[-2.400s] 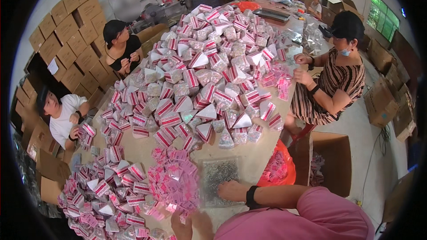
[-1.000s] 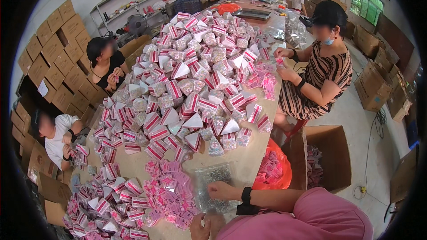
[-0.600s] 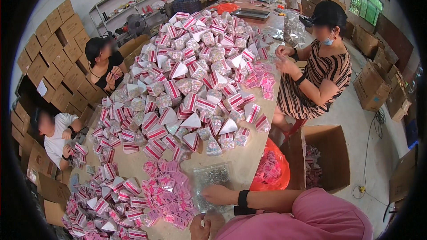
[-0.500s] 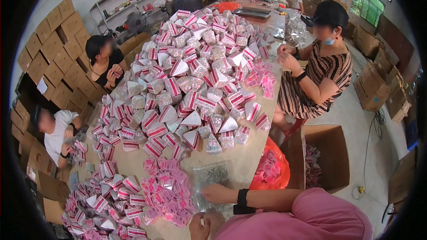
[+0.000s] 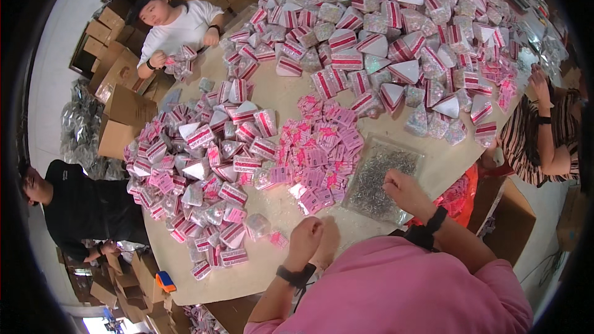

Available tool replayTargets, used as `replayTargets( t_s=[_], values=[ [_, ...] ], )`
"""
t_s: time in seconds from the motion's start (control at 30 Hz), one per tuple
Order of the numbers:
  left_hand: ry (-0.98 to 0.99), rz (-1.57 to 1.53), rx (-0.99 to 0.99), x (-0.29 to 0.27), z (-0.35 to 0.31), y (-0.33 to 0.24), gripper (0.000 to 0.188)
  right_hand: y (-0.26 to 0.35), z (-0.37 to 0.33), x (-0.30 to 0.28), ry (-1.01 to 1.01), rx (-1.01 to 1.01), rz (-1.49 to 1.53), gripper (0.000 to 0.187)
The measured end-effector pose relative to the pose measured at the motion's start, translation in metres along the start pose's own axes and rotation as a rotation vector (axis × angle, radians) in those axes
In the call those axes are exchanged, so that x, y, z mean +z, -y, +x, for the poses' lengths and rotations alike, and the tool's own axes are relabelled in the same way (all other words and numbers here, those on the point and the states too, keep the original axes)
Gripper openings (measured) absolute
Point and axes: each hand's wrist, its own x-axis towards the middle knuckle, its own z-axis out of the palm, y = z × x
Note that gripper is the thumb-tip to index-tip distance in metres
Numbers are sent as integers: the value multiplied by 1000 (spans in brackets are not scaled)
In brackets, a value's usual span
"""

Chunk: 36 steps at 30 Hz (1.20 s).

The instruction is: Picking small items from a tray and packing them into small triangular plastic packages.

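My left hand [image 5: 307, 235] is over the pale tabletop, just below the pile of small pink printed cards [image 5: 318, 142]. Its fingers are curled in, and whatever they might hold is hidden. My right hand [image 5: 402, 188], also closed, hovers over or touches the right part of a shallow clear tray [image 5: 365, 202] with many tiny dark metal pieces [image 5: 377, 176] in it. Anything between those fingers is too small or hidden to name. To the left of the cards lies a heap of glittery, clear-wrapped packs [image 5: 232, 195] with pink-and-white striped labels.
A much larger heap of similar packs [image 5: 371, 49] covers the table's far side. Coworkers stand or sit around it: a person in white [image 5: 182, 31], one in black [image 5: 86, 204], one in stripes [image 5: 544, 136]. An orange bag [image 5: 467, 188] and open carton [image 5: 513, 210] are at right.
The view has swung left and down, bringing a person in black into sight. My right hand remains by the tray, fingers curled; my left hand now shows fully beside the pink cards.
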Motion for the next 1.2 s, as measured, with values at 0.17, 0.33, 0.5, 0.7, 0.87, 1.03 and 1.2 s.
replayTargets(
  t_s=[0.17,0.33,0.5,0.7,0.87,1.03,1.2],
  values=[
    [-245,-13,-153,13,11,19,24,-10,-1,3,36,6,-3,15],
    [-426,176,-113,38,39,12,54,-12,-2,6,124,37,-54,17],
    [-367,186,-148,33,45,3,62,-24,-5,7,142,96,32,18],
    [-562,345,96,-25,73,22,51,-33,-9,5,118,103,25,16],
    [-517,757,239,-51,101,23,37,-24,-10,3,115,82,-43,18],
    [-485,623,381,-68,109,34,16,-24,-10,0,68,109,42,17],
    [-665,252,328,-89,106,41,11,-17,-6,3,69,91,43,17]
  ],
)
